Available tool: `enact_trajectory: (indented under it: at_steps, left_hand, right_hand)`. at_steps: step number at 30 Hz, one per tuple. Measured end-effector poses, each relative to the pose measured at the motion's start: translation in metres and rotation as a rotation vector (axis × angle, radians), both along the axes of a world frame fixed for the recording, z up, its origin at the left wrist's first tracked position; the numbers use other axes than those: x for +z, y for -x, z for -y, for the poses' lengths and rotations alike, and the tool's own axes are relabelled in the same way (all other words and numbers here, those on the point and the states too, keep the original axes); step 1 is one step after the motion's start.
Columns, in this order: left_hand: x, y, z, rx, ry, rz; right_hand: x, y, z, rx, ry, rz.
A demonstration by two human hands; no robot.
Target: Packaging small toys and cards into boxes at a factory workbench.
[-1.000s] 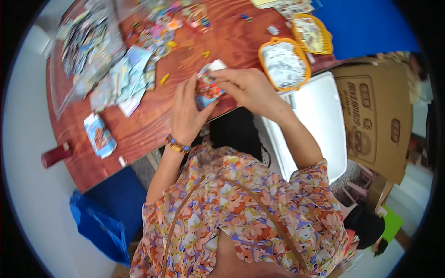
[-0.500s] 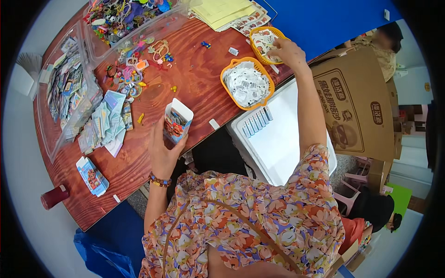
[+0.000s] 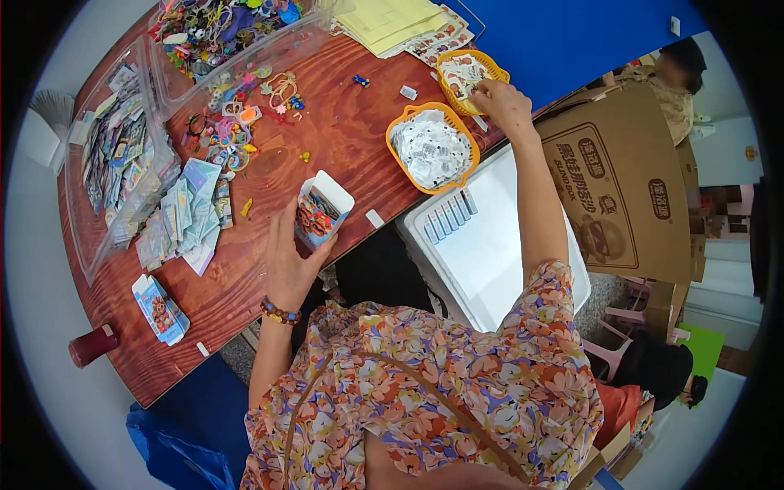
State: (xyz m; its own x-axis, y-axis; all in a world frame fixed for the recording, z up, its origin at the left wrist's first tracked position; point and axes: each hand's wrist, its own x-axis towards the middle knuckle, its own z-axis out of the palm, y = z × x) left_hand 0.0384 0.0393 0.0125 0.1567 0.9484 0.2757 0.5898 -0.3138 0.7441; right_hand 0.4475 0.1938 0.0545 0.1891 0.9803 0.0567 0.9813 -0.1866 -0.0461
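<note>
My left hand [image 3: 291, 255] is wrapped round a small printed cardboard box [image 3: 317, 224], blue and red with a white inside, whose top flap stands up. Something grey and dark shows inside it. My right hand [image 3: 506, 108] is at the near edge of a small yellow basket [image 3: 500, 72] of white printed paper pieces. Its fingers are pinched together, and what lies between them is hidden. Closer to me, an orange-yellow basket [image 3: 475, 159] holds a heap of small white packets [image 3: 431, 149].
Clear tubs hold colourful trinkets [image 3: 220, 33] and cards [image 3: 122, 147]; loose cards [image 3: 192, 208] lie beside them. Another printed box [image 3: 161, 310] and a dark red cup [image 3: 94, 345] are at left. A white lid [image 3: 482, 265] and a large carton [image 3: 621, 188] stand at right.
My right hand has drawn back a little toward the near rim of the far basket, its fingers now closer together. The box in my left hand has shifted slightly right and tilted.
</note>
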Motion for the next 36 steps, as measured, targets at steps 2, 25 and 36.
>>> enact_trajectory:
  at_steps: [2,25,36]
  left_hand:
    - [-0.002,0.001,0.001,0.009,-0.017,-0.018]
    - [-0.005,0.003,0.002,0.113,-0.100,-0.078]
    - [-0.007,0.015,0.006,0.232,-0.095,-0.009]
  right_hand:
    - [-0.002,0.001,-0.002,-0.009,-0.009,0.018]
    - [0.023,0.189,0.081,0.794,-0.147,-0.882]
    - [0.019,0.225,0.090,0.830,-0.249,-0.821]
